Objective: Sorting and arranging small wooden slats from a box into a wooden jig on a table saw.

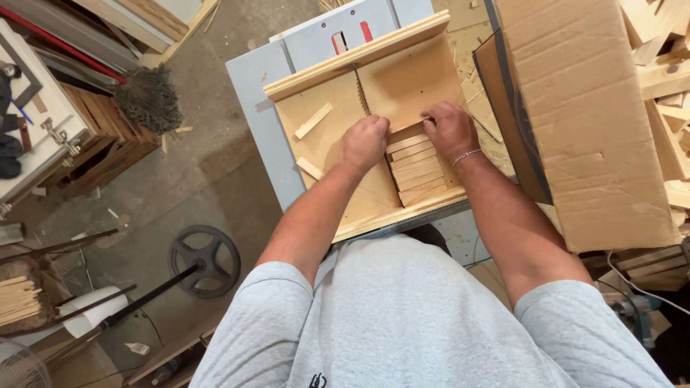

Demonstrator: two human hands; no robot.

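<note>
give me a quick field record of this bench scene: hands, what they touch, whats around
left hand: closed, knuckles up, pressing on the row of wood strips
right hand: fingers curled on the far end of the same row
wood strips: short pale pieces side by side in the wooden sled
loose offcuts: two, lying left of the hands in the sled
saw slot: runs down the sled ahead of the left hand
cardboard box: right of the sled
broom: on the floor, left

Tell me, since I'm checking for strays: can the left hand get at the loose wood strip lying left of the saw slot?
Probably yes. The left hand rests beside the stacked wood pieces, and the wood strip lies on the open sled floor with nothing between them.
</note>
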